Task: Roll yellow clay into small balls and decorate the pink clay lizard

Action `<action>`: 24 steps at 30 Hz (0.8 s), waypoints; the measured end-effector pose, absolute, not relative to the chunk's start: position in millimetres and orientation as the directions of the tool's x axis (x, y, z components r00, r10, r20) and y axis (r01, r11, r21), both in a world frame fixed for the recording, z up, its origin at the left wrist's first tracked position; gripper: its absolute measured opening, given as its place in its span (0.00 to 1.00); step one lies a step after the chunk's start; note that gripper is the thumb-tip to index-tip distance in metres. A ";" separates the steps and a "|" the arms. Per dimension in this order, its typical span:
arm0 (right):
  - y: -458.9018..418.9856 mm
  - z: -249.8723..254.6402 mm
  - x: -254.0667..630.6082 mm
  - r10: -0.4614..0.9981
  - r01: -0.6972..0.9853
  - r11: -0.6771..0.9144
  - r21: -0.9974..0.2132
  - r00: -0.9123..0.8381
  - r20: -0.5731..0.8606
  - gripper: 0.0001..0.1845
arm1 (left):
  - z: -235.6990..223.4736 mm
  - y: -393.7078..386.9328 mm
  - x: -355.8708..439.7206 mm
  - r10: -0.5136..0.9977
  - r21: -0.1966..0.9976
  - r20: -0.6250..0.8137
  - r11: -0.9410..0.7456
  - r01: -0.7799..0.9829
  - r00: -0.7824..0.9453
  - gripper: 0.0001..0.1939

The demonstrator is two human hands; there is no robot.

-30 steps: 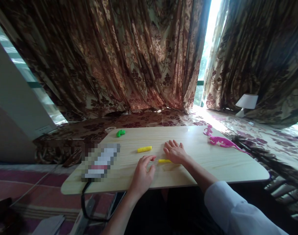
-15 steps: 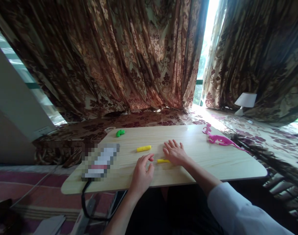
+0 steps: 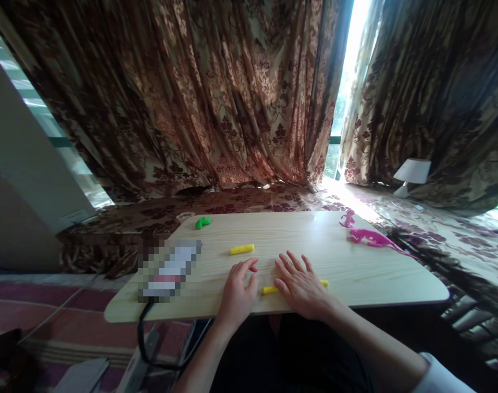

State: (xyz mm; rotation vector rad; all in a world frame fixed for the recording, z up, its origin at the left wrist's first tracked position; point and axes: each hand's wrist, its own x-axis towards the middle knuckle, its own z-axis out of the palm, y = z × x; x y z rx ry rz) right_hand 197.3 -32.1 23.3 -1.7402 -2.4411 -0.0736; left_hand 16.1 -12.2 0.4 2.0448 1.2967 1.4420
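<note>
Head view, right hand (image 3: 301,285) spread over yellow roll (image 3: 269,290) near table edge (image 3: 396,301), left hand (image 3: 238,289) half-open, empty

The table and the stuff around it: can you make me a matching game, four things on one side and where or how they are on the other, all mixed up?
Things:
1. green lump
2. right hand
3. lamp
4. left hand

Where or how:
A. half curled, holding nothing
B. off the table, in front of the curtain
C. spread over the long yellow roll
D. near the table's far left corner

Right pairs: 1-D, 2-C, 3-B, 4-A
</note>
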 end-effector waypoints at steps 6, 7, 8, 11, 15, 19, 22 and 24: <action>42.2 32.2 201.1 0.977 0.983 0.167 -0.079 -0.154 0.148 0.29 | 1.7 -11.6 16.8 0.809 0.678 0.581 -0.540 0.499 0.087 0.17; 54.8 34.0 202.3 0.981 0.987 0.140 -0.084 -0.126 0.149 0.29 | 2.1 -11.4 16.8 0.809 0.676 0.581 -0.540 0.502 0.088 0.17; 64.0 35.4 203.3 0.983 0.989 0.120 -0.087 -0.106 0.150 0.28 | 2.4 -11.4 16.7 0.809 0.674 0.581 -0.540 0.503 0.090 0.17; 66.0 34.9 203.3 0.984 0.991 0.106 -0.085 -0.092 0.154 0.28 | 2.8 -11.6 16.6 0.811 0.676 0.578 -0.537 0.505 0.090 0.17; 14.0 27.1 197.5 0.970 0.979 0.195 -0.066 -0.182 0.162 0.29 | 2.1 -12.2 17.0 0.817 0.687 0.571 -0.528 0.499 0.078 0.17; -34.9 22.3 194.2 0.940 0.950 0.308 -0.045 -0.296 0.169 0.29 | 1.3 -12.7 17.6 0.824 0.698 0.563 -0.515 0.497 0.063 0.17; -23.8 22.9 195.3 0.951 0.960 0.276 -0.056 -0.264 0.158 0.29 | 1.4 -12.6 18.7 0.821 0.693 0.568 -0.518 0.502 0.063 0.17; 3.7 25.4 197.6 0.968 0.974 0.214 -0.071 -0.202 0.151 0.29 | 1.7 -12.2 19.1 0.817 0.686 0.572 -0.522 0.506 0.068 0.16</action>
